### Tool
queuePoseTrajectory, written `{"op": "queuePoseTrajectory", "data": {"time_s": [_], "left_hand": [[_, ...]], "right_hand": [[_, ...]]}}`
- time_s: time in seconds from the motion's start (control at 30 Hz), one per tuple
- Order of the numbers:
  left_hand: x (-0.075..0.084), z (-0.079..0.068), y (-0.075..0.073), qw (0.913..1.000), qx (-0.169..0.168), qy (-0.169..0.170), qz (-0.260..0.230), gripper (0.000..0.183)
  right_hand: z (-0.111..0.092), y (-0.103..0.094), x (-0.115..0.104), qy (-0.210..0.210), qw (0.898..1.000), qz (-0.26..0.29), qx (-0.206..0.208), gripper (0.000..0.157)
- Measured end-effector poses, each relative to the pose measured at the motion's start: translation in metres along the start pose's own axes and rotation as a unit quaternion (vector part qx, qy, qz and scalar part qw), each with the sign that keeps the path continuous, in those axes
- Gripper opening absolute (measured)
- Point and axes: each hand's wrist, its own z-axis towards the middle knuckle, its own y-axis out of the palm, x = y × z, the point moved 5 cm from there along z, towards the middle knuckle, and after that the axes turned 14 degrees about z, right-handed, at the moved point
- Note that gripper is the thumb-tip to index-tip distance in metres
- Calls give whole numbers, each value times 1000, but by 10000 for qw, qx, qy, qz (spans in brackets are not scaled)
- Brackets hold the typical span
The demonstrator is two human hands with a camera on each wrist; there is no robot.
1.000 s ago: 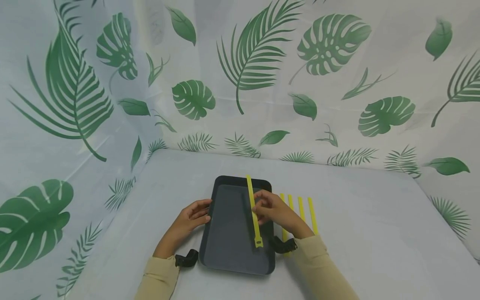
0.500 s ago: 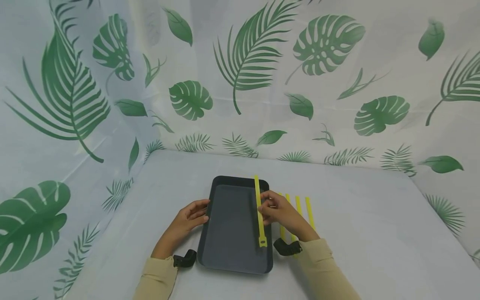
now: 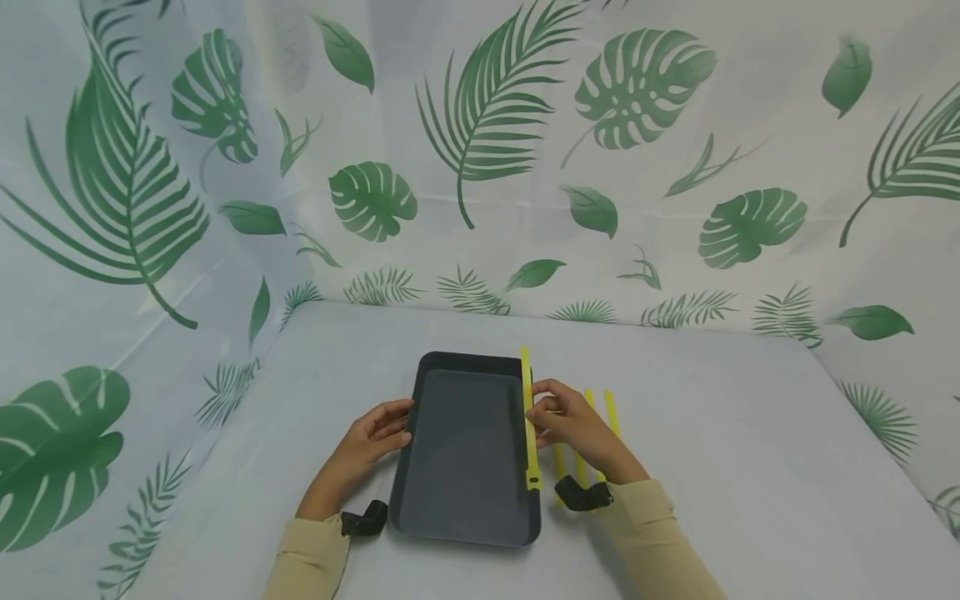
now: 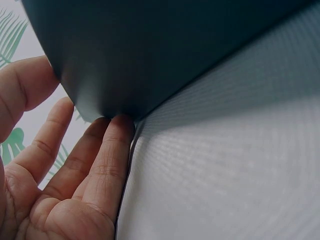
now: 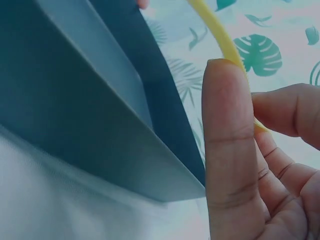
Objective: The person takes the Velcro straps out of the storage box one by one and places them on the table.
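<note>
A dark grey rectangular tray (image 3: pixel 468 467) lies on the white table. My left hand (image 3: pixel 375 437) rests at its left side; in the left wrist view its nearly straight fingers (image 4: pixel 107 167) touch the tray's outer wall (image 4: pixel 150 50). With my right hand (image 3: pixel 573 425) I pinch a yellow cable strap (image 3: pixel 530 454) between thumb and fingers. The strap, slotted at its near end, stands lengthwise over the tray's right rim. In the right wrist view the strap (image 5: pixel 215 25) bends above the fingers, apart from the tray wall (image 5: pixel 75 110).
Several more yellow straps (image 3: pixel 611 410) lie side by side on the table right of the tray, partly hidden beneath my right hand and wrist. A leaf-printed white curtain (image 3: pixel 480 225) rises behind the table and on both sides.
My right hand has carried the strap rightward, from above the tray's inside to its right rim. The left hand keeps its place at the tray's left side.
</note>
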Motion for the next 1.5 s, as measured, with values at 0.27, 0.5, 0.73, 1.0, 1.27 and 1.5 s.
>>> {"op": "queuePoseTrajectory", "data": {"time_s": [0.27, 0.5, 0.73, 1.0, 1.27, 1.5], "left_hand": [[1, 0, 1, 10000, -11, 22, 66, 61], [1, -2, 1, 9999, 25, -126, 31, 61], [1, -2, 2, 9998, 64, -200, -22, 62], [3, -2, 3, 10000, 42, -84, -25, 61], [6, -3, 3, 10000, 37, -10, -13, 61], [5, -3, 3, 10000, 63, -18, 30, 61]], "right_hand": [[-6, -8, -1, 34, 9997, 132, 195, 41], [-14, -18, 3, 81, 9996, 78, 256, 40], [-24, -29, 6, 106, 9993, 165, 327, 42], [-32, -42, 7, 88, 9988, 108, 470, 45], [-39, -51, 8, 169, 9981, 49, 591, 46], [-47, -61, 9, 161, 9980, 64, 616, 47]]}}
